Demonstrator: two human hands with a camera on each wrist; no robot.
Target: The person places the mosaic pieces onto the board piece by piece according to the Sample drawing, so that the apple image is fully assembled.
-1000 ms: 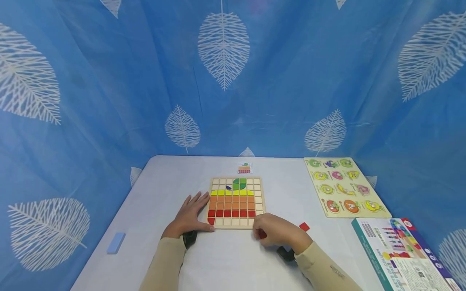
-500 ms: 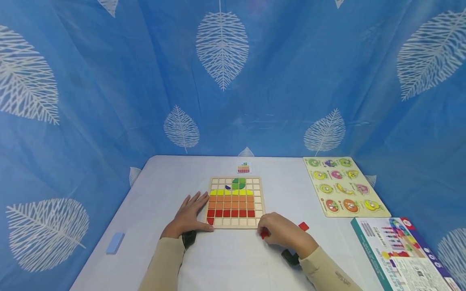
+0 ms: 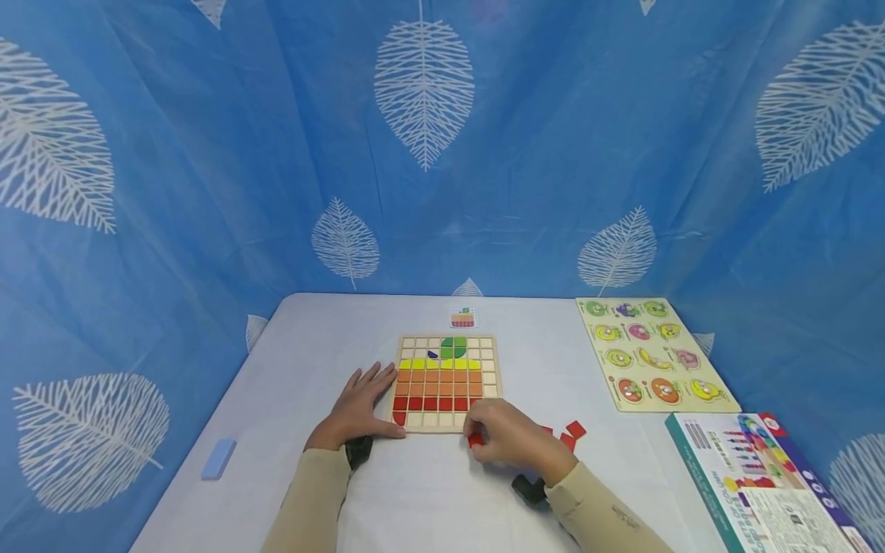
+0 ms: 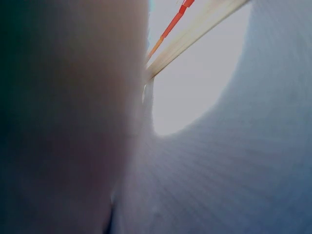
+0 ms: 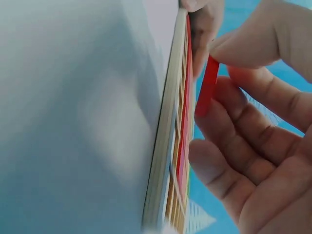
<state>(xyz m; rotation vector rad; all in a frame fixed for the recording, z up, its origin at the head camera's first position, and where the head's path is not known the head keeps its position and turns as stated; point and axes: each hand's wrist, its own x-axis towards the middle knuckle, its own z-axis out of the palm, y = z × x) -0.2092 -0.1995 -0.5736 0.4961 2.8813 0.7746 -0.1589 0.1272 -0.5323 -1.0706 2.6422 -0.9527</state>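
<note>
A wooden grid board (image 3: pixel 488 367) lies flat, with green, yellow, orange and red tiles in some cells and a small dark blue piece near the top. My left hand (image 3: pixel 359 407) rests with spread fingers at its left edge, thumb by the lower left corner. Just off the lower right edge, my right hand (image 3: pixel 508 434) pinches a small red tile (image 5: pixel 207 87) between thumb and fingers. In the right wrist view, that tile is held on edge beside the board. Behind this hand lie several loose red tiles (image 3: pixel 576 428), partly hidden by the wrist.
A small picture card (image 3: pixel 464 318) lies beyond the board. To the right are a fruit peg puzzle (image 3: pixel 643 372) and a printed box (image 3: pixel 767 476). A light blue block (image 3: pixel 218 459) sits near the left table edge. Blue leaf-patterned cloth (image 3: pixel 484 153) hangs around the table.
My right hand, holding the red tile, shifted slightly right, then back left toward the board's lower edge. More loose red tiles show behind it. My left hand has stayed put.
</note>
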